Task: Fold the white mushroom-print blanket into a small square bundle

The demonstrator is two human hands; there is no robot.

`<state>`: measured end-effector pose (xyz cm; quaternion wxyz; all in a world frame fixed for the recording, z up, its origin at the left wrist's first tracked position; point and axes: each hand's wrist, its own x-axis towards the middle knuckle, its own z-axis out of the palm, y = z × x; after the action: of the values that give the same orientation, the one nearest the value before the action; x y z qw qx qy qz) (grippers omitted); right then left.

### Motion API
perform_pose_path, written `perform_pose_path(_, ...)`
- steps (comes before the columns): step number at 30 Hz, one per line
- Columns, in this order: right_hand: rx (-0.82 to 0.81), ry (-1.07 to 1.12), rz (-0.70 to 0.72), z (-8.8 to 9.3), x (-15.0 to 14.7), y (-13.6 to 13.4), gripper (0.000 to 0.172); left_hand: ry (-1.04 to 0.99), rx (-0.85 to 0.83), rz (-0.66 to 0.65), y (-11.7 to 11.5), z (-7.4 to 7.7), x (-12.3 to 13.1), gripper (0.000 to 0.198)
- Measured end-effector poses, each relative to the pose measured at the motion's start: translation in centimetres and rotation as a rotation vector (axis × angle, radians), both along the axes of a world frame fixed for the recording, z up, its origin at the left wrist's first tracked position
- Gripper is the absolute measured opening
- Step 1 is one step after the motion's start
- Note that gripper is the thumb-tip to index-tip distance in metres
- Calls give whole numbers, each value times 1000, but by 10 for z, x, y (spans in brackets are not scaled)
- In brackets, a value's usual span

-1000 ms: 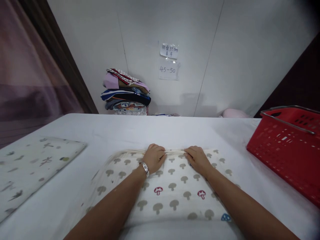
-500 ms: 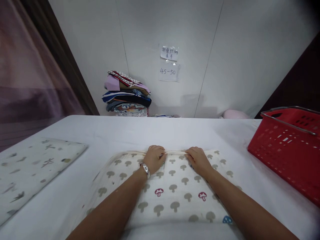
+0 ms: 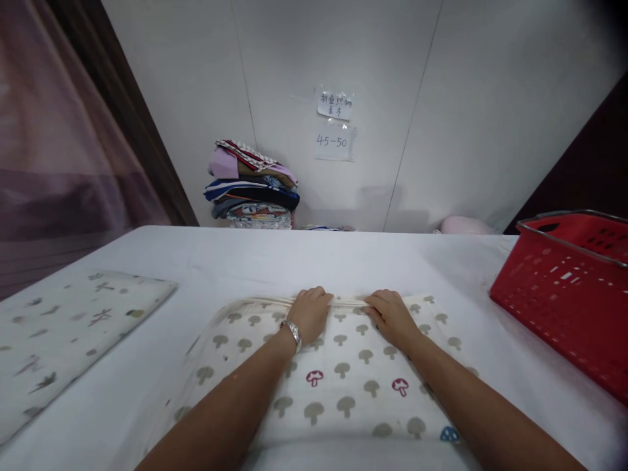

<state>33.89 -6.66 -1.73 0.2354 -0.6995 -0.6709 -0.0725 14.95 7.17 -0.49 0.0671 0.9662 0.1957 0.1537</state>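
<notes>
A white cloth [image 3: 342,370] printed with grey-brown mushrooms, a few of them red or blue, lies folded in layers in front of me. My left hand [image 3: 312,315], with a silver band at its wrist, is closed on the layered far edge. Farther right along that same edge, my right hand [image 3: 391,316] pinches the cloth between thumb and fingers. A short stretch of edge shows between the two hands. The cloth's left side is rounded and slightly loose, and my forearms cover parts of the print.
Another folded cloth [image 3: 73,333] with a leaf print lies at the left of the white table [image 3: 343,258]. A red plastic basket [image 3: 564,307] with a metal handle stands at the right. Behind the table are a fabric stack [image 3: 255,186] and a wall with paper notes [image 3: 334,140].
My left hand has slid slightly right along the far edge, and its fingers look flatter. My right hand keeps its place on the cloth. The whole view has shifted a little.
</notes>
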Motion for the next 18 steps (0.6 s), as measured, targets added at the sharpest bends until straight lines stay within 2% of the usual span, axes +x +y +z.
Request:
perform_pose_path(3, -37, -18, -21, 2, -1, 1, 24, 40, 19, 37, -1, -2, 2, 21)
perform_pose_path(7, -104, -43, -116, 4, -1, 2, 29, 40, 17, 37, 1, -5, 4, 22)
perform_pose_path(12, -107, -42, -171, 2, 3, 3, 34, 60, 24, 62, 4, -5, 7, 23)
perform_pose_path(18, -100, -14, -225, -1, 6, 4, 33, 23, 4, 181, 9, -7, 6, 28)
